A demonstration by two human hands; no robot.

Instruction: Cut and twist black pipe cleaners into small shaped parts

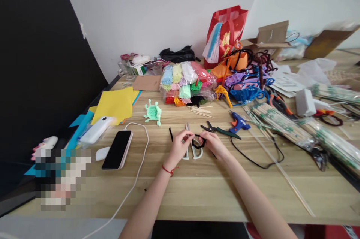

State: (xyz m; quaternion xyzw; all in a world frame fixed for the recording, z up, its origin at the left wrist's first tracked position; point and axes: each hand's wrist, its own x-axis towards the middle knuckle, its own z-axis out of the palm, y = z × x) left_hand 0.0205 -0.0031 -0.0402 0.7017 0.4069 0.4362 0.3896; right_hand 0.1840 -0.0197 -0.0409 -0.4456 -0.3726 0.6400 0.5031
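Observation:
A black pipe cleaner [199,146], bent into a small loop, is held between both hands above the table. My left hand [181,143] pinches one side of it; a red string bracelet circles that wrist. On the other side, my right hand [213,142] grips it with closed fingertips. White-handled scissors [197,154] lie under the hands, partly hidden by them. Dark green-handled pliers [225,132] rest just beyond my right hand. Farther off to the left sits a mint-green pipe-cleaner figure [153,112] with several curled limbs.
A phone [117,150] and white cable [143,156] lie at left, near yellow sheets [114,106]. Bagged pipe cleaners [187,81] and a red bag [225,36] stand behind. At right are a blue glue gun [239,122], its black cord, and bundled wooden sticks [277,123].

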